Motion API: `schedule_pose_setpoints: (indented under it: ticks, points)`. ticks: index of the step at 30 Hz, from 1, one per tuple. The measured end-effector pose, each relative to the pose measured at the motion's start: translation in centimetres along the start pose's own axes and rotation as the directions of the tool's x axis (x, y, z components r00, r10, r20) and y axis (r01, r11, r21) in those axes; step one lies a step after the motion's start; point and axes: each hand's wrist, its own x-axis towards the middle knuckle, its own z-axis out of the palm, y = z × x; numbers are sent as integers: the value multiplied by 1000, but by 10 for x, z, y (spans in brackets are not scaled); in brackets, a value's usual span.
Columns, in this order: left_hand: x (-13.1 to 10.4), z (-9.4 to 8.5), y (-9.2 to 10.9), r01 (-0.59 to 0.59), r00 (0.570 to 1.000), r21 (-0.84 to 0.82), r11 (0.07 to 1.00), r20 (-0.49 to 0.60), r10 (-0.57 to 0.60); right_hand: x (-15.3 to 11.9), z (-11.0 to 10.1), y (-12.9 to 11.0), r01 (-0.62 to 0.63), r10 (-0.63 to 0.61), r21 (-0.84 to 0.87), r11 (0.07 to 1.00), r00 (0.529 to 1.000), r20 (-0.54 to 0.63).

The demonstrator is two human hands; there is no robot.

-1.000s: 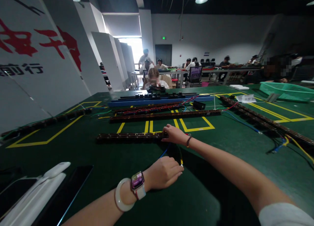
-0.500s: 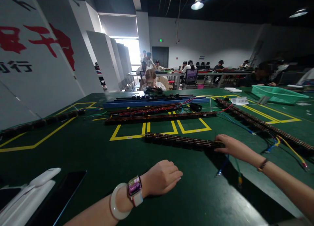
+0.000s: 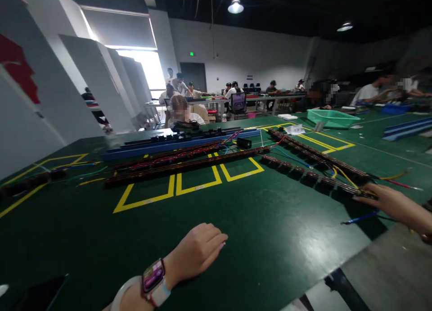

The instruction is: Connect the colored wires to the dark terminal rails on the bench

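Note:
My right hand (image 3: 381, 197) is closed on the near end of a long dark wiring strip (image 3: 310, 178), which slants away across the green table. Blue and yellow wires hang about that end. Beside it lies another long dark strip (image 3: 317, 154), roughly parallel. My left hand (image 3: 197, 252), with a watch (image 3: 153, 276) on its wrist, rests on the green table (image 3: 243, 257). Its fingers lie together, pointing right, and anything under them is hidden.
Further dark strips (image 3: 182, 166) with red wires and a blue rail (image 3: 141, 150) lie across the table's far part. A green basket (image 3: 332, 119) stands at the back right. A person (image 3: 184, 113) sits opposite. The table's edge runs at lower right.
My right hand has moved right with the strip, which now lies beside the other strip at a steeper slant. The view has turned right. My left hand remains on the table.

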Motion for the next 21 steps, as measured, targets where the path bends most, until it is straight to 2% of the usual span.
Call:
schedule_pose_setpoints:
  ticks: [2,3,5,7,12,17,21]
  points:
    - [1,0,-1,-9,1000,7,1000,-8,10,-6,-4,9,-107,107,-9,994,986,130]
    - [1,0,-1,-18,1000,15,1000,-14,18,-9,-6,10,-166,169,-37,986,974,152]
    - [1,0,-3,-30,999,26,999,-19,30,-12,-9,8,-262,274,-106,959,955,113]
    - [1,1,-4,-30,999,27,999,-11,30,-14,-12,0,-312,327,-140,940,940,96]
    - [0,1,-5,-20,1000,18,1000,8,20,-12,-16,-14,-349,367,-156,924,924,107]
    - [-1,0,-5,1,1000,-1,1000,14,-1,-14,-12,0,-379,399,-146,914,907,139]
    - [0,-1,-4,30,999,-34,999,26,-29,-20,-7,11,-372,391,-154,916,911,129]
